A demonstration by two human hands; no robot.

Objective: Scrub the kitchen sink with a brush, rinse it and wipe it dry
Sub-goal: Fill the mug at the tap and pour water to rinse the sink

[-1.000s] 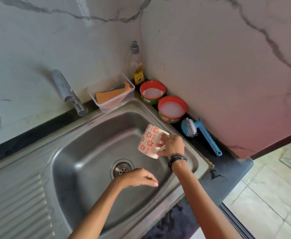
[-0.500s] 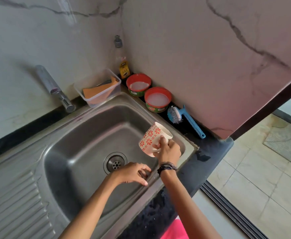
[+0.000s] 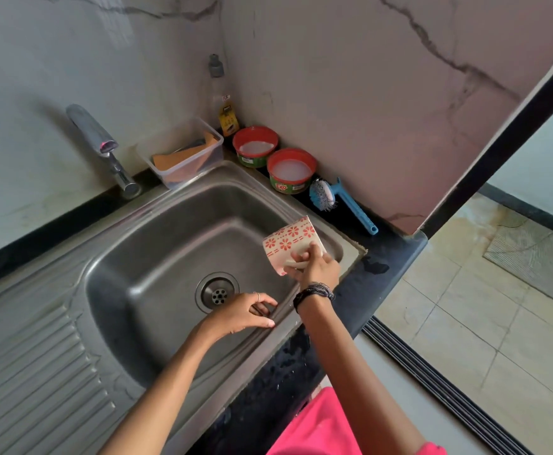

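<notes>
Your right hand (image 3: pixel 314 269) grips a tipped mug (image 3: pixel 289 244) by its handle over the sink (image 3: pixel 170 244); your left hand (image 3: pixel 242 313) hangs loosely curled, empty, near the front rim. The brush (image 3: pixel 337 200) lies untouched on the counter, so scrubbing, rinsing and drying all seem left.

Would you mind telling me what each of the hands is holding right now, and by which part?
The right hand grips the floral mug by its handle, tilted over the sink. The left hand holds nothing.

Right hand (image 3: pixel 314 269) tips the mug (image 3: pixel 289 243) further over the sink (image 3: pixel 157 231).
</notes>
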